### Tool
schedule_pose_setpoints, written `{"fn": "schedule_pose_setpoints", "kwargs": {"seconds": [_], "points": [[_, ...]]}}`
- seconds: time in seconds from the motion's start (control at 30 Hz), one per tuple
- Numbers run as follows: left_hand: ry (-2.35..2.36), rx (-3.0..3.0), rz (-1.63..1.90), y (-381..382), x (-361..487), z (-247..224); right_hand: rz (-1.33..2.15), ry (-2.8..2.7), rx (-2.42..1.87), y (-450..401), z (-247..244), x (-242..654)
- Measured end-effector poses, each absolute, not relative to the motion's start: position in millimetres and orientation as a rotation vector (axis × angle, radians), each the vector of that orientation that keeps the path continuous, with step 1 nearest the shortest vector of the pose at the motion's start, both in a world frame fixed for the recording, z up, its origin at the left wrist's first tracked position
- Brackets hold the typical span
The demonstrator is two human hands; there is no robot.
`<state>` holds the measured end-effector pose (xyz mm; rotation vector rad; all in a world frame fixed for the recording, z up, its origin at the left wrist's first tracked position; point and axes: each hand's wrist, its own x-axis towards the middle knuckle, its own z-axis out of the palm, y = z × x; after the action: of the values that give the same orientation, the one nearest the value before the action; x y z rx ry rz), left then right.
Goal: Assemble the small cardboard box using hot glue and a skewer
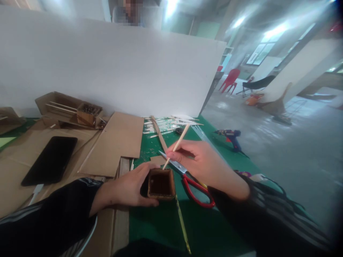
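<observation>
My left hand (131,186) grips a small open-topped cardboard box (174,185) from its left side, thumb at the near side and fingers at the far side. Between the thumb and fingers of my right hand (198,162) is a thin wooden stick (183,134), held slantwise. Its lower end meets the far rim of the box; whether it is inside or behind the rim I cannot tell. Red-handled scissors (191,187) lie under and beside my right hand, blades pointing away to the left. A thin yellowish rod (182,226) lies on the green tabletop near the box.
Cardboard sheets (118,137) and a black phone (50,160) with a cable lie left. A glue gun (232,137) rests at the right edge. White-flecked strips (160,126) lie before a white panel (112,67). A cardboard holder (89,112) stands back left.
</observation>
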<state>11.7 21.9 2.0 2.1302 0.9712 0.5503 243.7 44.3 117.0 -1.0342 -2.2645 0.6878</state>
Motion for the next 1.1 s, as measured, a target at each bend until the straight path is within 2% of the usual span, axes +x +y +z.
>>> {"fn": "schedule_pose_setpoints", "kwargs": {"seconds": [0.3,0.53,0.87,1.1], "points": [[0.974,2.134,0.544,20,14,7,0.736,-2.158,-1.172,51,112,239],[0.931,2.166,0.564,21,13,4,0.738,-2.309,-1.082,51,114,244],[0.984,2.137,0.522,19,16,9,0.817,-2.253,-1.157,56,110,239],[1.001,2.129,0.513,19,15,7,0.758,-2.27,-1.233,57,106,241]]}}
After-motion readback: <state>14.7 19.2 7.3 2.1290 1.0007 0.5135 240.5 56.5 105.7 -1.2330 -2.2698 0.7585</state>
